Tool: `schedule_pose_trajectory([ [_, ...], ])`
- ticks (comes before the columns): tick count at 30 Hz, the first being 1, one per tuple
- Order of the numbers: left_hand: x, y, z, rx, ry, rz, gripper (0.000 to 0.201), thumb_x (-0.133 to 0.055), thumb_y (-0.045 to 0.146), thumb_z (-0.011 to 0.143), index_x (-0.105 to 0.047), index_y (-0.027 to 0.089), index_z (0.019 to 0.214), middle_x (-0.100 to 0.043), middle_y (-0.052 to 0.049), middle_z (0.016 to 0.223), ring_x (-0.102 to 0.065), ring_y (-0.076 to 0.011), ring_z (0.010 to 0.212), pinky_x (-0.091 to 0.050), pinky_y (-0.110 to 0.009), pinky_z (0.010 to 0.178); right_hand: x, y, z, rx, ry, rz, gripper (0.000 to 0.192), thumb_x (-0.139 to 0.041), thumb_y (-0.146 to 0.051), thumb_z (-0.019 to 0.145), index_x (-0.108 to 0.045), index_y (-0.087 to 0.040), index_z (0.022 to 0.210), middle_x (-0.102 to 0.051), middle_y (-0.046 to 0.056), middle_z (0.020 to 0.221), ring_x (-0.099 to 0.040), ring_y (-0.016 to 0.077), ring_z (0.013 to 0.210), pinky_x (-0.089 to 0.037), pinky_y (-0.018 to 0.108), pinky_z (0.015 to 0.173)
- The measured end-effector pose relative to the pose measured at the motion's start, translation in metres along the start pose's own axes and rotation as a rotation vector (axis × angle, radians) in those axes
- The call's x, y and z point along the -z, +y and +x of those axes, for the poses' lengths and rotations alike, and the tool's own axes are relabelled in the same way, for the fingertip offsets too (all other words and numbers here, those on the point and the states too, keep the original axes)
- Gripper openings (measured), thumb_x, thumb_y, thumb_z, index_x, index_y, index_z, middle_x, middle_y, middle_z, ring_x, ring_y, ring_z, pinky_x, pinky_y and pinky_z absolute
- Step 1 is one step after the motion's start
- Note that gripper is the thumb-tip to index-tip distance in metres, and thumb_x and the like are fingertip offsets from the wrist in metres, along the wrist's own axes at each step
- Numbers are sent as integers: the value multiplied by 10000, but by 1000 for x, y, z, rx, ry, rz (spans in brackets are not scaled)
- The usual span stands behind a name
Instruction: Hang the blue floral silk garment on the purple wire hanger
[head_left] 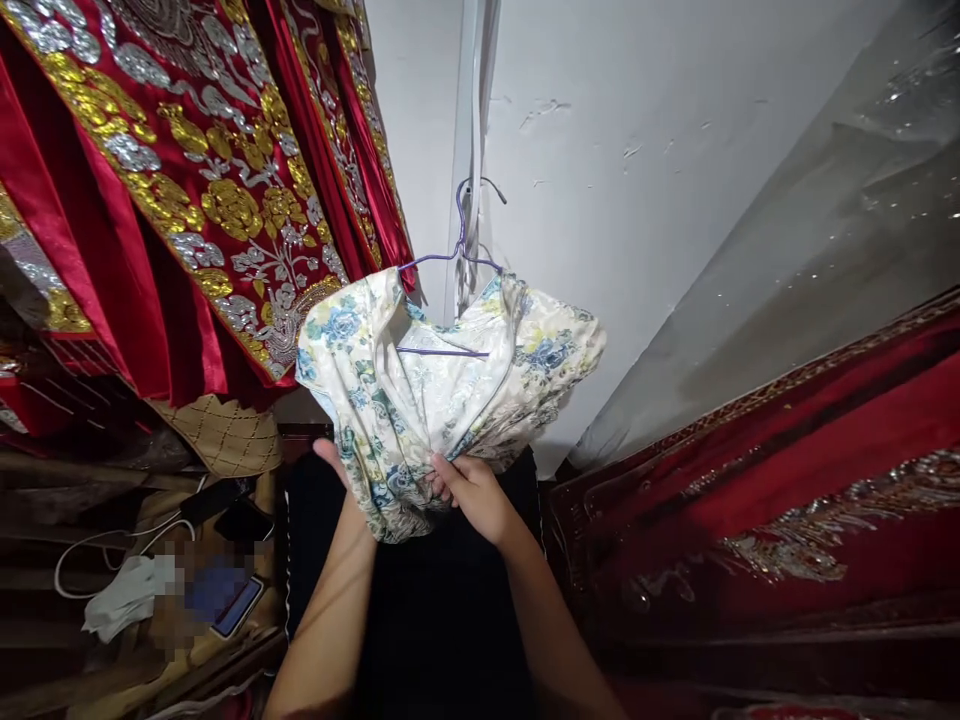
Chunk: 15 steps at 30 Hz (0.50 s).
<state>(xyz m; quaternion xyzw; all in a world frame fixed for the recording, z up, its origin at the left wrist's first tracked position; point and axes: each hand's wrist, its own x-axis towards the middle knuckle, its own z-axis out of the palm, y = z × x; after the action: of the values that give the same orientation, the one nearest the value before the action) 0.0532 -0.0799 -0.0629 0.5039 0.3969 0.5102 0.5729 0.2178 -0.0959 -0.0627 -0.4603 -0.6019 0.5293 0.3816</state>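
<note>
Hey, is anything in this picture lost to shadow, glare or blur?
All in the head view: the cream-and-blue floral garment is well lit, fairly sharp; glints dot the translucent plastic sheet at right; lower corners sink into shadow; blocky pixelation masks a lower-left patch.

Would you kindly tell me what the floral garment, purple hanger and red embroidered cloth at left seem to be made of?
Floral garment: apparently thin, soft printed fabric, fibre unclear, gathering in loose folds.
Purple hanger: probably smooth coated metal wire, being slim with a bent hook.
Red embroidered cloth: satin-like, given its glossy folds, with glittering gold and silver motifs, perhaps sequins.
</note>
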Motion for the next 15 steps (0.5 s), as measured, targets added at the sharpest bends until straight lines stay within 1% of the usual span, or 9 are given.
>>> schedule_pose_trajectory([
  [3, 15, -7, -4, 26, -6, -119, 573, -700, 575, 802, -638, 245, 1267, -720, -133, 1115, -700, -365, 1019, -585, -543, 844, -6, 0, 3, 38, 39, 55, 539, -545, -664, 897, -650, -187, 670, -641, 37, 671, -583, 164, 613, -441, 282, 565],
  [5, 19, -6, 1, 32, 11, -124, 576, -733, 521, 769, -641, 233, 1258, -739, -123, 1074, -710, -370, 1014, -578, -545, 877, -5, -1, 3, 43, 67, 77, 480, -586, -622, 885, -663, -188, 696, -607, 20, 624, -555, 161, 590, -419, 282, 555],
  [6, 18, -6, 4, 8, 57, -97, 551, -730, 491, 778, -637, 230, 1253, -740, -117, 1083, -705, -357, 1041, -572, -525, 903, -3, -1, 2, 37, 79, 82, 451, -598, -596, 884, -671, -186, 709, -597, 15, 610, -538, 157, 579, -407, 280, 551],
  [8, 13, -8, 10, -88, 239, 15, 506, -708, 454, 801, -620, 220, 1241, -723, -111, 1135, -678, -334, 1114, -554, -491, 958, 1, -2, 0, 17, 95, 79, 412, -591, -541, 896, -680, -180, 720, -594, 12, 605, -502, 141, 555, -381, 274, 542],
  [11, 0, -16, 9, -310, 669, 262, 571, -680, 395, 821, -500, 228, 1337, -591, -133, 1354, -580, -301, 1270, -480, -475, 1078, 7, -2, -1, -17, 138, 78, 372, -556, -473, 910, -672, -176, 718, -598, 11, 607, -468, 125, 529, -351, 264, 528],
  [12, -5, -20, 5, -379, 774, 354, 604, -676, 376, 827, -454, 243, 1373, -521, -139, 1424, -529, -294, 1326, -442, -476, 1119, 9, -2, 0, -28, 155, 82, 364, -551, -459, 908, -660, -177, 706, -594, 9, 600, -462, 123, 521, -345, 263, 526],
  [13, -11, -24, 0, -435, 816, 442, 611, -672, 362, 835, -432, 264, 1389, -468, -137, 1462, -481, -290, 1368, -406, -477, 1151, 9, -2, 0, -35, 167, 87, 362, -549, -453, 904, -645, -178, 689, -584, 5, 585, -458, 122, 514, -341, 262, 525],
  [14, -16, -28, -5, -465, 778, 517, 587, -666, 352, 845, -441, 286, 1383, -454, -128, 1465, -454, -288, 1388, -380, -476, 1169, 9, -1, 1, -35, 169, 94, 368, -547, -454, 903, -627, -179, 670, -569, 0, 563, -453, 120, 506, -338, 262, 526],
  [15, -22, -32, -10, -460, 673, 566, 539, -656, 341, 855, -471, 305, 1360, -480, -117, 1432, -461, -287, 1377, -379, -473, 1166, 9, -1, 1, -29, 157, 101, 381, -545, -459, 903, -608, -181, 650, -550, -7, 536, -446, 118, 496, -335, 262, 525],
])
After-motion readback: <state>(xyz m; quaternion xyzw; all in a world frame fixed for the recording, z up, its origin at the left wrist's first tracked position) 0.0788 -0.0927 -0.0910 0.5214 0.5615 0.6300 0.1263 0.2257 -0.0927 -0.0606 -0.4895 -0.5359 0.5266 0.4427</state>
